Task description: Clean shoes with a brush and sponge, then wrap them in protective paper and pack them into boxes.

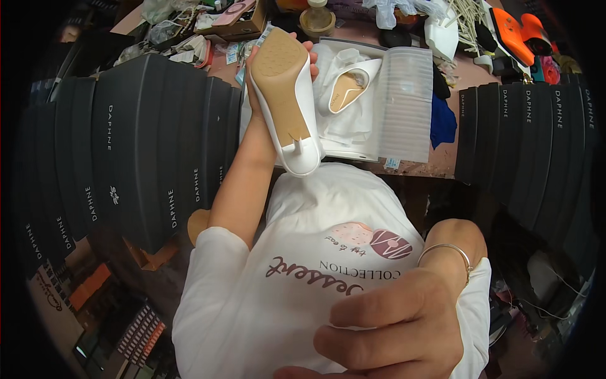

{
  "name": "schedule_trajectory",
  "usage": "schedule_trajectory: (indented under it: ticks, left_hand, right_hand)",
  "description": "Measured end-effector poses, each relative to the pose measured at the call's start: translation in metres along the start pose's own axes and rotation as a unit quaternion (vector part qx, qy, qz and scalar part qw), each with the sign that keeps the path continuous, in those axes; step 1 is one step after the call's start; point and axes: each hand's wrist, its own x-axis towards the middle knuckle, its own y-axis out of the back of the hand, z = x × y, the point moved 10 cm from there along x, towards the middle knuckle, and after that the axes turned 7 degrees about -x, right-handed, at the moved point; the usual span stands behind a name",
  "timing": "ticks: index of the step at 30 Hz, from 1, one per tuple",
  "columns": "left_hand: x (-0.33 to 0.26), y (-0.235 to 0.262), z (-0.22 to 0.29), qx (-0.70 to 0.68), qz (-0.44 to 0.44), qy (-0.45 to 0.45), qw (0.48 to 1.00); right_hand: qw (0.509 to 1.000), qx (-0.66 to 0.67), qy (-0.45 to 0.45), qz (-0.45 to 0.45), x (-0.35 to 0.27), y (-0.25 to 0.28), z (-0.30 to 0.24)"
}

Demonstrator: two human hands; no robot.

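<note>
My left hand point(255, 104) is wrapped round a white high-heeled shoe point(278, 95), holding it up with the tan sole facing me. The toe points away and the slim heel is at the near end. Right behind it, a second white shoe point(346, 93) with a tan insole lies on white tissue paper point(344, 129) in an open shoe box point(328, 151). My right hand point(404, 322) is raised close to the camera in front of my shirt. Its fingers are loosely bent and apart, with nothing visible in them; the thumb is not clearly seen.
Dark shoe boxes point(126, 145) stand in a row at the left, and more dark boxes point(530, 132) at the right. A ribbed translucent plastic piece point(407, 101) lies beside the open box. Bags, a jar point(317, 22) and an orange tool point(510, 35) clutter the table's far side.
</note>
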Motion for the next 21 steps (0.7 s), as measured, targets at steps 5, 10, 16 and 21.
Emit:
schedule_trajectory:
  ticks: [5,10,16,21]
  left_hand:
    - [0.003,-0.024,0.002,0.071,-0.039,-0.006,0.997]
    - [0.002,-0.031,-0.001,0.081,-0.041,-0.007,0.996]
    - [0.004,-0.048,-0.030,0.135,-0.079,0.040,0.987]
    - [0.007,-0.055,-0.046,0.136,-0.075,0.077,0.985]
  right_hand:
    - [0.995,0.039,-0.018,-0.085,-0.019,0.015,0.000]
    - [0.968,0.013,-0.076,-0.239,-0.035,0.022,0.072]
    - [0.791,0.108,-0.580,-0.164,-0.203,0.018,0.186]
    - [0.737,0.243,-0.624,-0.089,-0.227,-0.010,0.192]
